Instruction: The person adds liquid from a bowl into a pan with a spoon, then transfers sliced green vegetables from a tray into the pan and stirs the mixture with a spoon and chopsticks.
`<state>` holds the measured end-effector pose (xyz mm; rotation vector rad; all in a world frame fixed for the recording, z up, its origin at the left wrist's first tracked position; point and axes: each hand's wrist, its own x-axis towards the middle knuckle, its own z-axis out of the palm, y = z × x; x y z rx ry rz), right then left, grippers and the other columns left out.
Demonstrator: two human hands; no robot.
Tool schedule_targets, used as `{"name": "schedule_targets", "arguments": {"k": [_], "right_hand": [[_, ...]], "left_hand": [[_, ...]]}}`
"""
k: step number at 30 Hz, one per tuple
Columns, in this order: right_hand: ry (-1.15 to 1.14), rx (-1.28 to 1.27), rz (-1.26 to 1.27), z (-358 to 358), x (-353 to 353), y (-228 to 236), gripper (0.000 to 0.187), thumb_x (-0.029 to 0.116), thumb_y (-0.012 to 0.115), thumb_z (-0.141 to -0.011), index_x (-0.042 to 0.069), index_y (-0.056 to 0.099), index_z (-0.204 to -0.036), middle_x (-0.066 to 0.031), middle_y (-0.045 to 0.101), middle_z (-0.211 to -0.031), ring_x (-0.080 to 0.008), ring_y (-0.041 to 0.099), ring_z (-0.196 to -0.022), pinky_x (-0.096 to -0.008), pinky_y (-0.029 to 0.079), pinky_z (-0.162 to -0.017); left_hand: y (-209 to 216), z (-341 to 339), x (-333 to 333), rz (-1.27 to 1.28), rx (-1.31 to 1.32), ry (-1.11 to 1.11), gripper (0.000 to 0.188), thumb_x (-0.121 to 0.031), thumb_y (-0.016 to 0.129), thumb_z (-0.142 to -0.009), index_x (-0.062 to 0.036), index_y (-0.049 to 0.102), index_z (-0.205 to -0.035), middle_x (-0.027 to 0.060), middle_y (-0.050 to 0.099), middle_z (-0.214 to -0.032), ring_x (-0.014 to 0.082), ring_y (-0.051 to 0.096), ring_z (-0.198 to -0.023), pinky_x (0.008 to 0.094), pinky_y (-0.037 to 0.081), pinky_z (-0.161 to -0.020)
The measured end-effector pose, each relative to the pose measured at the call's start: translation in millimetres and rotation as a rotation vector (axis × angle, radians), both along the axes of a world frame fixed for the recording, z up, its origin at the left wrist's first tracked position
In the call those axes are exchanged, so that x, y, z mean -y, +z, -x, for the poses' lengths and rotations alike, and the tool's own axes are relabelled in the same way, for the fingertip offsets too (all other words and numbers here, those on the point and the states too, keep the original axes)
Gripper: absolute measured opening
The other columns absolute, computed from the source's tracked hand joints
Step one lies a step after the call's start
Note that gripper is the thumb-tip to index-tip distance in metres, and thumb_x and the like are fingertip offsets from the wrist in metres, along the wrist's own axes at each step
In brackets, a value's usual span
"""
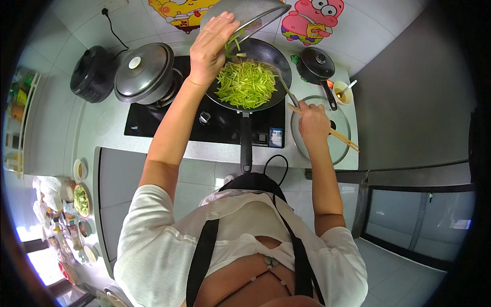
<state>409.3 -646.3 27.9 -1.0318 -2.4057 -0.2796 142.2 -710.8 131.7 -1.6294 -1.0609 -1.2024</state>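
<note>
My left hand (pixel 208 48) is raised over the far side of the wok, gripping a mesh strainer (pixel 263 11) tipped on its side. A few green vegetable strips (pixel 245 84) hang between the strainer and the wok, while a large heap of them lies inside. The dark wok (pixel 284 62) rests on the cooktop, its black handle (pixel 246 143) pointing toward me. To the right of the wok, my right hand (pixel 313 122) is closed around wooden chopsticks (pixel 345 139) and a spatula (pixel 290 96), whose far end reaches into the wok. Beneath that hand lies a glass lid (pixel 302 146).
A lidded pot (pixel 146 71) occupies the left burner of the black cooktop (pixel 153 123). Farther left stands a black cooker (pixel 93 74). At right are a small lidded pan (pixel 316 65) and a bowl with a spoon (pixel 343 93). A plate of cut vegetables (pixel 81 199) sits on the left counter.
</note>
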Motion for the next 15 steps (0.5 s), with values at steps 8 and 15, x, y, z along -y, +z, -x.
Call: {"name": "schedule_targets", "arguments": {"k": [8,15], "right_hand": [[0.119,-0.112,0.129,11,-2,-39,0.027,0.021,0.063,-0.07,0.012,0.06,-0.096,-0.0064,0.055,-0.072,-0.024,0.052,-0.073,-0.0343,0.045,-0.057],[0.039,-0.48,0.305,1,-25,8,0.031,0.034,0.055,-0.079,0.007,0.063,-0.092,-0.0083,0.062,-0.08,-0.0284,0.056,-0.063,-0.0385,0.044,-0.06]], "left_hand": [[-7,15,1,0.055,0.13,0.006,0.049,0.019,0.042,-0.059,-0.0003,0.059,-0.1,0.0143,0.058,-0.106,0.0265,0.053,-0.106,0.0351,0.039,-0.093],[-7,8,5,0.104,0.005,-0.021,0.047,0.018,0.044,-0.061,-0.0021,0.06,-0.1,0.0134,0.058,-0.107,0.027,0.053,-0.106,0.0368,0.039,-0.093]]}}
